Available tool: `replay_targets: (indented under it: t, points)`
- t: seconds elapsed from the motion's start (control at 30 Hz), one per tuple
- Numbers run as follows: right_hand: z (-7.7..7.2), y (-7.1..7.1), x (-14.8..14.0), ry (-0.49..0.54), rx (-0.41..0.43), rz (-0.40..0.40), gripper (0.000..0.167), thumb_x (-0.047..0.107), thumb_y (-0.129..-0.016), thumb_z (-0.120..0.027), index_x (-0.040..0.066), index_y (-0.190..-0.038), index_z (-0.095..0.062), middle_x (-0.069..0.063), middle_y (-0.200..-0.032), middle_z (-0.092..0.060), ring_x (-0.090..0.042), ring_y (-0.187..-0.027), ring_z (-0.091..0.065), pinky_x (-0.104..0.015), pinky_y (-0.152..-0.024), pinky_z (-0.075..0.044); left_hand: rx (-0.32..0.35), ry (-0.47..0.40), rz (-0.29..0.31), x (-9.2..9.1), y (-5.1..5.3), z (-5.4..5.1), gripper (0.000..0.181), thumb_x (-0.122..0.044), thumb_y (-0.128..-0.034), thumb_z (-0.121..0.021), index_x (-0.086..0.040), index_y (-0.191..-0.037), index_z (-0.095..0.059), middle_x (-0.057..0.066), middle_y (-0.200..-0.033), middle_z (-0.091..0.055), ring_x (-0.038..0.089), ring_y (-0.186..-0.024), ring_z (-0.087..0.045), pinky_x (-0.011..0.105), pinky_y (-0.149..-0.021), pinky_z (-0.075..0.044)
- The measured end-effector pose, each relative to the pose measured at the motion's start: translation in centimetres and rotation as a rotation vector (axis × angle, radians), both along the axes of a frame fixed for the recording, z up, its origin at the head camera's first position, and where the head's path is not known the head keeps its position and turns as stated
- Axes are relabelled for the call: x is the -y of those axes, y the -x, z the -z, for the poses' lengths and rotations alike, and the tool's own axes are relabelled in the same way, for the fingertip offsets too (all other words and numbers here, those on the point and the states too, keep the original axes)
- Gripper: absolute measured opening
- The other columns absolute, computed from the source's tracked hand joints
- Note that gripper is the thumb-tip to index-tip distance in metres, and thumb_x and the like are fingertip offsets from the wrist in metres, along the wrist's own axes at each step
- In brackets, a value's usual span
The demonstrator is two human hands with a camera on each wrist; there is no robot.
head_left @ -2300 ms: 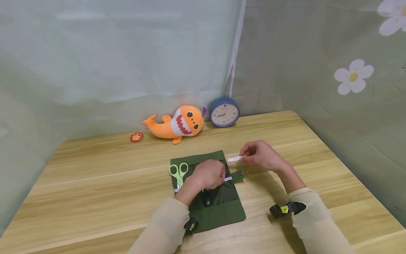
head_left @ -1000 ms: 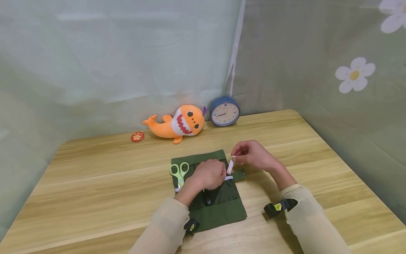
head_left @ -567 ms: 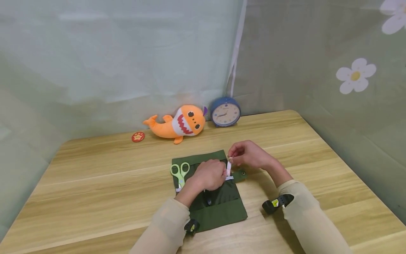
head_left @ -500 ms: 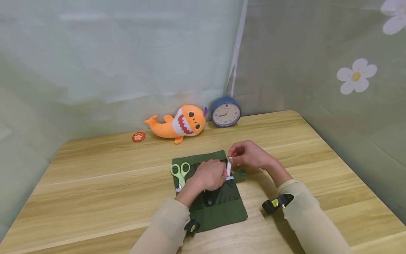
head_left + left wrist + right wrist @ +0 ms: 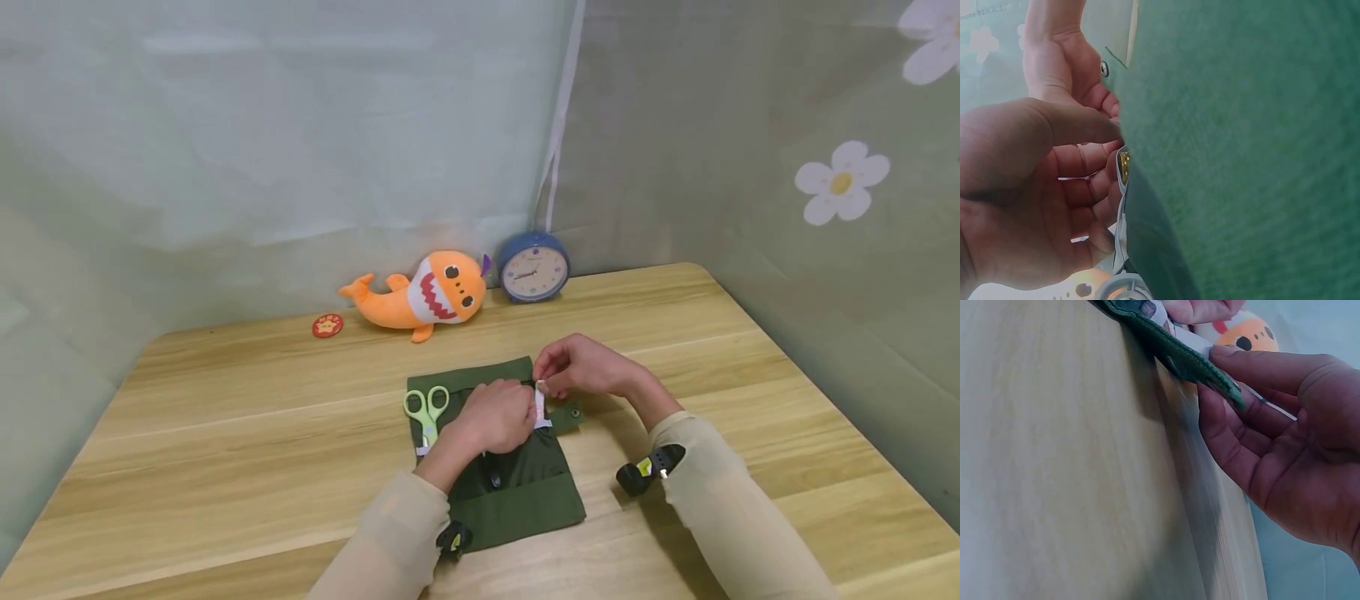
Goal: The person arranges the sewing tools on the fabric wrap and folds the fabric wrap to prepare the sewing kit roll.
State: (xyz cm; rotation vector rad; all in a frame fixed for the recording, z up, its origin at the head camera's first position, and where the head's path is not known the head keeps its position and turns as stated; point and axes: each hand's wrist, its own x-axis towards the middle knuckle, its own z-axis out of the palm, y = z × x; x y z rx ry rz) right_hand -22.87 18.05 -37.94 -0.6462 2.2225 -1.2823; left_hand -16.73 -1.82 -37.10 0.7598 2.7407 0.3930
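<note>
A dark green roll-up tool pouch [image 5: 517, 504] lies unrolled on the table. Near its right edge, my left hand [image 5: 495, 414] pinches the white elastic loop [image 5: 543, 423]. My right hand [image 5: 588, 367] grips the top end of a slim white stick-like item [image 5: 539, 402] with pinkish marks; its lower end is at the loop. In the right wrist view, the right thumb lies on the white item [image 5: 1191, 339] and other fingers are beneath the pouch's edge [image 5: 1172, 356]. Light green scissors [image 5: 426, 410] sit in a loop on the left. A dark tool [image 5: 491, 472] is partly hidden under my left hand.
An orange shark plush [image 5: 420, 296] and a blue alarm clock [image 5: 533, 267] stand along the table's back edge. Left of the plush lies a round red badge [image 5: 327, 325]. A snap strap [image 5: 567, 416] sticks out from the pouch's right side.
My right hand has moved left and brought the white item from beside the pouch, turning it lengthwise and lowering it into the elastic loop. The left hand has stayed in place.
</note>
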Motion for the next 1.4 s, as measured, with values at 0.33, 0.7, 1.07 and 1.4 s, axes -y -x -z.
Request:
replay_targets:
  t: [0.33,0.7,1.07,1.4]
  points:
    - [-0.2,0.1,0.4,-0.049,0.052,-0.073,0.013,-0.003,-0.091,-0.069,0.001,-0.104,-0.072,-0.005,-0.085,-0.071,-0.016,-0.072,-0.062,-0.03,-0.069,-0.054,-0.029,-0.016,0.028,0.1,1.5,2.6,0.032,-0.023,-0.1035,-0.058,-0.018,-0.072,-0.056,0.0,-0.076,-0.053,0.02,-0.073,-0.054,0.039,-0.065,-0.041]
    - [-0.3,-0.3,0.6,-0.078,-0.006,-0.056,0.013,0.0,-0.092,-0.07,0.0,-0.103,-0.077,0.0,-0.081,-0.07,-0.013,-0.07,-0.058,-0.027,-0.066,-0.05,-0.022,0.004,0.0,0.1,2.3,3.4,0.03,-0.024,-0.1025,-0.058,-0.016,-0.073,-0.057,0.002,-0.078,-0.057,0.021,-0.075,-0.056,0.04,-0.067,-0.041]
    - [-0.3,-0.9,1.2,-0.117,0.0,-0.083,0.011,-0.004,-0.09,-0.071,-0.002,-0.099,-0.076,-0.002,-0.082,-0.073,-0.011,-0.071,-0.061,-0.029,-0.069,-0.052,-0.02,0.028,-0.01,0.0,0.4,0.6,0.032,-0.023,-0.1049,-0.057,-0.013,-0.075,-0.063,0.004,-0.087,-0.064,0.022,-0.084,-0.061,0.042,-0.074,-0.049]
    - [0.0,-0.9,1.1,-0.103,-0.011,-0.086,0.008,-0.004,-0.088,-0.074,-0.002,-0.096,-0.075,-0.003,-0.082,-0.074,-0.011,-0.07,-0.061,-0.029,-0.068,-0.053,-0.012,0.019,-0.003,0.0,2.2,3.9,0.032,-0.026,-0.1034,-0.059,-0.017,-0.072,-0.061,0.0,-0.08,-0.059,0.02,-0.079,-0.057,0.041,-0.07,-0.045]
